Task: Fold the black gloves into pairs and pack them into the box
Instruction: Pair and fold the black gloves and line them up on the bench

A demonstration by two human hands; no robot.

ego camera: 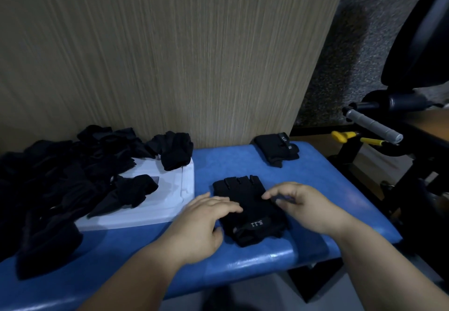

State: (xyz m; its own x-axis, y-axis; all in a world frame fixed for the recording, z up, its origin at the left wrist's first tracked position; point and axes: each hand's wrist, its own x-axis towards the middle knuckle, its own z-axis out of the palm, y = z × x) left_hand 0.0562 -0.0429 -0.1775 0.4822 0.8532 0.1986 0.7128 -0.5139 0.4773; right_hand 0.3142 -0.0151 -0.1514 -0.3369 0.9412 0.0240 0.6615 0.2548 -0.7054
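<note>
We have one glove under both hands, and a fold looks to be the next step.

At 9 o'clock a heap of loose gloves (60, 177) spills over the white box (175, 204). On the blue tabletop (315, 184) our left hand (206, 216) lies on the glove (245, 204), its grip open and its fingers flat on the fabric. The glove's long axis runs from finger stubs at 11 o'clock to cuff at 5 o'clock. Our right hand (306, 204) arches over its 3 o'clock edge; we cannot tell whether that grip pinches the fabric. We judge both hands equally near. A folded pair (277, 150) lies at 1 o'clock, well apart.
</note>
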